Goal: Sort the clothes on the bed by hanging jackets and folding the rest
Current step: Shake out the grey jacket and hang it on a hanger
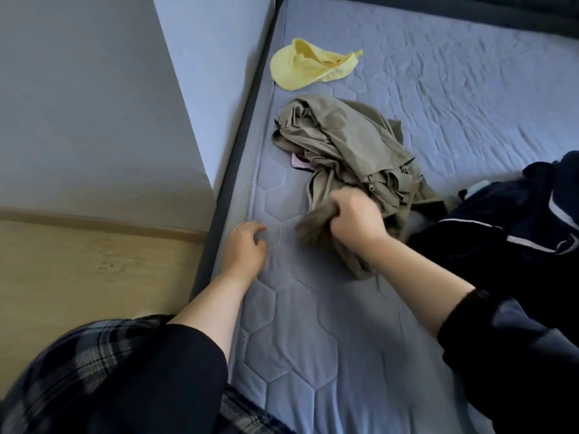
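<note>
Person stands at the bed's edge, plaid clothing (94,380) and black sleeves (463,321) nearest the camera. Both forearms reach out over the bed (313,355), which has a blue-grey quilted cover with a hexagon stitch pattern.

Left hand (246,249) is low at the near left edge of the bed, fingers loosely curled, nothing in it. Can't tell whether it touches the cover or sits just above it.

Right hand (357,219) is a closed fist, gripping a bunched fold of the khaki jacket (344,142) at the jacket's near end. The rest of the jacket lies crumpled on the bed, stretching away from the fist, zip pulls visible near the hand. A small pink item (299,162) pokes out from under the jacket's left side; can't tell what it is.

Just right of the right hand, a navy garment (501,233) with white stripes lies heaped on the bed, running off the right of the frame and touching the jacket's right edge.

Further back, a yellow cap (310,64) lies on the bed near its left edge, apart from the jacket.

Left of the bed: wooden floor (78,270), then a grey wall (78,104) behind.
</note>
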Demonstrator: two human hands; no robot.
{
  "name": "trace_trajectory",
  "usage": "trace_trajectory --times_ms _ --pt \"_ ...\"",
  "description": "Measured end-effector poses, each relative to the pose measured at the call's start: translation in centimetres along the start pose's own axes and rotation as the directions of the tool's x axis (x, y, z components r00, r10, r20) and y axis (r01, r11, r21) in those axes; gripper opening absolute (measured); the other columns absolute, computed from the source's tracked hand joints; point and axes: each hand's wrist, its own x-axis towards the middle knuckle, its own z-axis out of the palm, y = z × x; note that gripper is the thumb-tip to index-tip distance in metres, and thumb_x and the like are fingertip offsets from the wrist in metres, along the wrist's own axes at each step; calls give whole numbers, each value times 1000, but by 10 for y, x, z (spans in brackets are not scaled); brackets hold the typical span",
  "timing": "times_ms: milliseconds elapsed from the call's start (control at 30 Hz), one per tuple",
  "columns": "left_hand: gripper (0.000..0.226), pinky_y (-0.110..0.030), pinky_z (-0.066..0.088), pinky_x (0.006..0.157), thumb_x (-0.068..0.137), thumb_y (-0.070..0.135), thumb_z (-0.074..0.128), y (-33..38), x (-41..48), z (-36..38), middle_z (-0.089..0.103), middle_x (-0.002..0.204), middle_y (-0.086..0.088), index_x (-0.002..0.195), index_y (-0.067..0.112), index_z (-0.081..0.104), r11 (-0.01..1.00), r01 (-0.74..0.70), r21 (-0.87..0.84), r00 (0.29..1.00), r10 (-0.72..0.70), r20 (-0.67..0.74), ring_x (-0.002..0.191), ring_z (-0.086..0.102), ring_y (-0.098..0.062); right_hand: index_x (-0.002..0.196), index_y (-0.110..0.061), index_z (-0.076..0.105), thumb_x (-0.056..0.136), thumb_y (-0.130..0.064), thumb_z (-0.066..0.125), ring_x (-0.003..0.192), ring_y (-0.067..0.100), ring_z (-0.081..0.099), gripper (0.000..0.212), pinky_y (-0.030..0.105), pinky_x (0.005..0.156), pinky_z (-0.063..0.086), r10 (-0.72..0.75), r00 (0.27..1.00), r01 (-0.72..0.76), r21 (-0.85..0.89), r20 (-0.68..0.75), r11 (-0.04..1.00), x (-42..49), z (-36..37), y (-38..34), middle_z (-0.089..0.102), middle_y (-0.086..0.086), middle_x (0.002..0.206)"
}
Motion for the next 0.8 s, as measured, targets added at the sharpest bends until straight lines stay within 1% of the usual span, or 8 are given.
trace_trajectory --times_ms 100,200,333,500,600,700,733,800 --pt "34 -32 32 106 83 -7 52 2 -4 -1 57 129 -20 114 -2 67 998 -54 45 998 52 39 124 48 -33 133 -18 39 70 -29 68 132 35 28 70 50 108 24 329 941 -316 -154 72 936 25 7 40 29 12 142" --pt "33 -26 30 101 84 -5 52 3 -6 -3 57 129 -19 112 -1 67 997 -52 59 997 48 67 124 47 -32 151 -23 -5 72 -32 73 139 37 22 111 49 113 22 559 789 -562 -66 256 824 32 19 78 17 19 152" --pt "34 -19 34 93 87 -4 49 4 -6 -5 59 127 -15 116 2 66 999 25 -28 997 -22 75 119 51 -26 147 -19 23 90 -28 54 111 38 56 65 37 88 43 454 856 -465 -18 249 885 33 23 91 57 24 124" --pt "33 -16 37 81 88 1 47 7 1 -8 67 116 -7 113 10 68 964 198 -178 980 -192 47 109 59 -21 93 -7 68 83 -4 53 94 28 62 18 24 68 41 240 850 -259 -25 470 966 29 2 50 68 15 96" --pt "31 -19 39 85 90 6 47 11 8 -10 65 119 -7 114 11 68 932 276 -234 961 -267 69 112 57 -22 77 -25 66 72 4 54 77 15 60 32 18 57 43 54 675 -178 92 736 980 12 -24 10 66 -7 75" --pt "28 -25 44 85 90 11 47 16 9 -11 68 113 -8 105 12 71 910 310 -276 951 -294 101 108 58 -25 108 -23 68 82 -7 66 83 3 62 31 15 74 49 -133 437 -74 182 890 980 2 -40 -17 70 -6 97" --pt "24 -27 45 84 90 14 48 17 9 -10 69 106 -10 96 14 71 904 310 -294 950 -289 115 104 59 -26 107 -19 69 86 -15 67 78 0 62 22 16 73 49 -180 496 -99 261 849 960 5 -42 -23 71 -3 98" --pt "16 -31 45 79 91 19 49 17 6 -9 65 89 -10 82 19 63 902 295 -317 955 -261 143 90 58 -25 93 -17 70 88 -26 66 72 0 61 11 22 71 50 -129 835 -127 414 535 901 11 -38 -27 70 -2 88"
